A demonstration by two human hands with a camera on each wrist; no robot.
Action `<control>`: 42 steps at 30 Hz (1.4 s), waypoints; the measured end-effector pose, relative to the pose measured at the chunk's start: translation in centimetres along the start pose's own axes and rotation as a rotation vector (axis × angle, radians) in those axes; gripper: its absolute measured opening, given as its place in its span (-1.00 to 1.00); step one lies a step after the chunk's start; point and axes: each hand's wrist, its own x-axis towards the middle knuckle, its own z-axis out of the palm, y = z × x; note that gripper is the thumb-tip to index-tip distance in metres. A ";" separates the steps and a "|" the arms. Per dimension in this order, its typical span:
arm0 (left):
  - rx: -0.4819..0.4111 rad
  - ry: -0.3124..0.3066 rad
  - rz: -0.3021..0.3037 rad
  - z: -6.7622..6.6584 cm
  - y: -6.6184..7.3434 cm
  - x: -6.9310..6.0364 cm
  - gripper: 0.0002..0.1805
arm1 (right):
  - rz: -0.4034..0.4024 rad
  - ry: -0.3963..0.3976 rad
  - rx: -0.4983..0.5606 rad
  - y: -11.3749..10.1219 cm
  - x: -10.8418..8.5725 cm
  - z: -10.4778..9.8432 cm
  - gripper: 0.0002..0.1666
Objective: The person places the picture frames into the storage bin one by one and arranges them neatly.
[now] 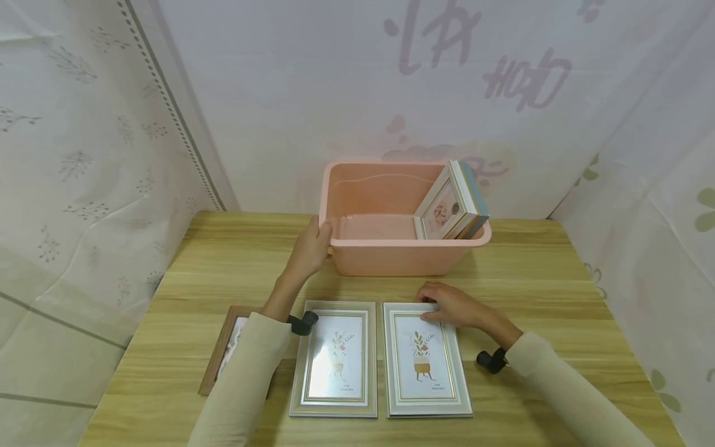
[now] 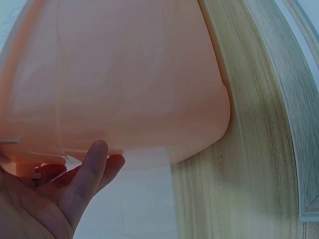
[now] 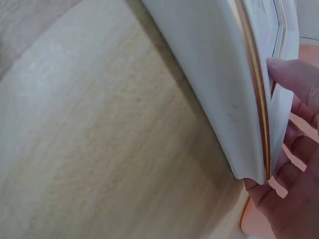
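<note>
White picture frame (image 1: 427, 366) is on the wooden table (image 1: 536, 273) beside a silver one (image 1: 335, 363), and the right hand (image 1: 454, 306) has it pinched by the far edge, though only the right wrist view really shows the thumb on the front and fingers curled behind. Left hand (image 1: 309, 248) is gripping the left end of the pink bin (image 1: 391, 261), with its fingers mostly hidden from the head view. The left sleeve (image 1: 237, 382) covers part of a brown frame (image 1: 221, 347), so can't make out its picture.
</note>
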 end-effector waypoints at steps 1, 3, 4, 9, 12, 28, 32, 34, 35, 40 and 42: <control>0.000 -0.002 0.000 0.0 0.0 0.0 -0.48 | -0.003 0.003 0.010 0.0 0.0 -0.1 -0.72; 0.000 -0.010 0.001 0.0 0.0 0.0 -0.46 | -0.005 0.006 0.045 0.0 -0.1 -0.3 -0.73; 0.003 -0.012 0.001 0.0 0.0 0.0 -0.46 | -0.005 0.004 0.071 0.0 -0.2 -0.4 -0.74; 0.025 -0.002 0.000 0.0 0.0 0.0 -0.47 | -0.012 -0.037 0.215 0.2 -0.1 -1.1 -0.75; 0.029 -0.001 -0.001 0.0 0.0 0.0 -0.49 | -0.019 -0.076 0.273 0.5 -0.1 -1.5 -0.72; 0.028 -0.006 0.013 0.0 0.0 0.0 -0.56 | -0.102 -0.185 0.490 -0.4 -0.1 -4.2 -0.49; 0.017 -0.007 0.015 0.0 0.1 0.0 -0.55 | -0.096 -0.204 0.494 -0.8 -0.2 -4.7 -0.49; 0.015 -0.009 0.013 0.0 0.1 0.0 -0.53 | -0.090 -0.222 0.499 -1.0 -0.3 -4.9 -0.51; 0.011 -0.008 0.011 0.0 0.0 0.0 -0.53 | -0.084 -0.231 0.500 -1.1 -0.3 -5.1 -0.54; 0.024 -0.005 0.010 0.0 -0.1 0.0 -0.52 | -0.057 -0.256 0.514 -1.5 -0.4 -6.1 -0.62; 0.039 -0.003 0.013 -0.1 0.0 0.0 -0.51 | -0.055 -0.261 0.525 -1.8 -0.6 -6.6 -0.57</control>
